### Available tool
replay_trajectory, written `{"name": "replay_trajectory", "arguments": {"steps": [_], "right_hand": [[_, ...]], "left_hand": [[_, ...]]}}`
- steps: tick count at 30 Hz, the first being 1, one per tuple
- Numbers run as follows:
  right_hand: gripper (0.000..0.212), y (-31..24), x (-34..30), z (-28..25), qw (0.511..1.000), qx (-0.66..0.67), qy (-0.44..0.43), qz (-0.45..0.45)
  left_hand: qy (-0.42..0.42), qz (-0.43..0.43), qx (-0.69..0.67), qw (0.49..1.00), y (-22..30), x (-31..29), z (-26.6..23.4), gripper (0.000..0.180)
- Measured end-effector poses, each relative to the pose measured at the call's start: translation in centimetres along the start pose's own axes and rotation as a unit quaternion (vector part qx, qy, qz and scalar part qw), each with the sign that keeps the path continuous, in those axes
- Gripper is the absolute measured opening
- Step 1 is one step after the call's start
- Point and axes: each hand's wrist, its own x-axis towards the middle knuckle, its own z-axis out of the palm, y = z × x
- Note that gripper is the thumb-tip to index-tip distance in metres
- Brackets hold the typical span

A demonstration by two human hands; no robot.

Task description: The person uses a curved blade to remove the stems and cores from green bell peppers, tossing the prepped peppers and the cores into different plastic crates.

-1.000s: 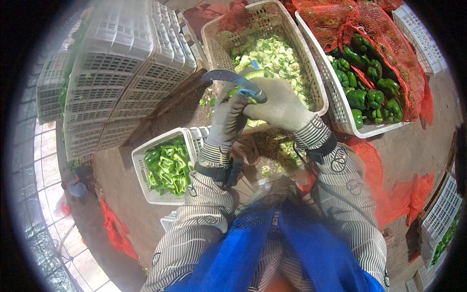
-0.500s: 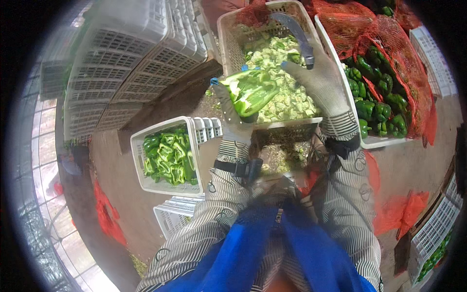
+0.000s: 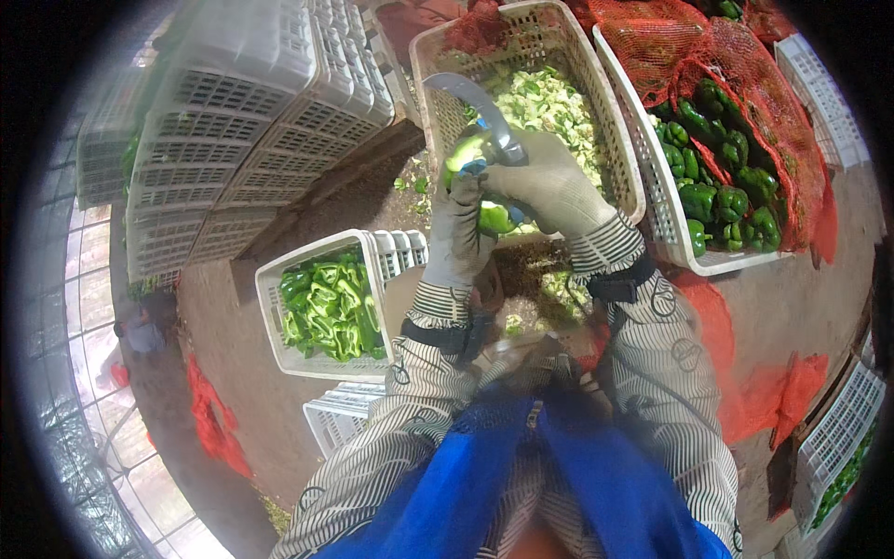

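Note:
Both gloved hands meet above the near left part of a white crate (image 3: 629, 177) of pale green pepper cores and scraps (image 3: 549, 102). My left hand (image 3: 456, 224) is closed round a green bell pepper (image 3: 468, 154), which is partly hidden by fingers. Against it, my right hand (image 3: 549, 182) grips a curved knife (image 3: 501, 133); the blade arcs up and to the left, and its handle is mostly covered by the palm. Left of my forearm, a smaller white crate (image 3: 264, 312) holds cut green pepper pieces (image 3: 326, 312).
Tall stacks of white crates (image 3: 251, 121) rise on the left. To the right, a red mesh sack (image 3: 745, 74) spills whole green peppers (image 3: 731, 205) into a white crate (image 3: 643, 140). Red netting (image 3: 209, 419) lies on the floor, and another crate (image 3: 838, 438) stands at the lower right.
My right hand has come down and left with the knife, from beside the pepper to against it. The pepper, earlier showing its opened inside, is now turned and mostly covered by both hands.

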Motion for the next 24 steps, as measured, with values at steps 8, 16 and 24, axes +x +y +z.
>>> {"name": "replay_trajectory", "arguments": {"steps": [8,16,24], "right_hand": [[0.031,-2.8,-1.2,-1.7,1.000,-0.022,0.006,0.007],[0.030,-0.6,0.6,1.0,0.938,-0.277,0.085,-0.187],[0.025,-0.5,0.5,-1.1,0.987,-0.068,0.127,-0.075]], "left_hand": [[-0.029,0.070,0.005,0.997,2.1,0.6,-0.6,0.078],[-0.031,0.059,0.097,0.993,0.9,1.0,-0.1,0.066],[0.022,0.026,-0.005,0.999,2.1,0.3,0.3,0.059]]}}
